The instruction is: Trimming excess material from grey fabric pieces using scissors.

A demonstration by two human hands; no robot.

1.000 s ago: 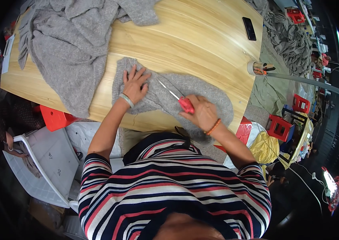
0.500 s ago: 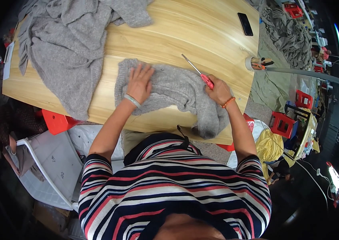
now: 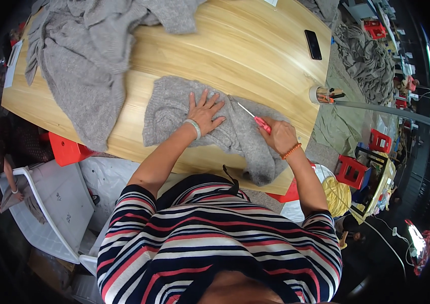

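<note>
My left hand (image 3: 204, 114) lies flat with its fingers spread on a grey knitted garment piece (image 3: 167, 109), pressing it to the wooden table (image 3: 220, 48). My right hand (image 3: 281, 136) is closed around the red handle of a thin metal-shafted tool (image 3: 261, 123). The tool's kind cannot be made out; its tip points up and left, over or against the knit near my left fingers. Beneath the right hand the grey knit continues and narrows toward the table's near edge.
A larger grey knit garment (image 3: 85, 83) covers the table's left side. At the right are a black phone (image 3: 313, 44) and a cup of tools (image 3: 321, 95). Red stools (image 3: 351, 172) stand beyond the table, and another person (image 3: 14, 157) is at the left by a white plastic bin (image 3: 65, 202).
My left hand has slid right along the knit. The right hand has moved slightly down, bringing the tool lower. The right part of the knit now lies more spread out.
</note>
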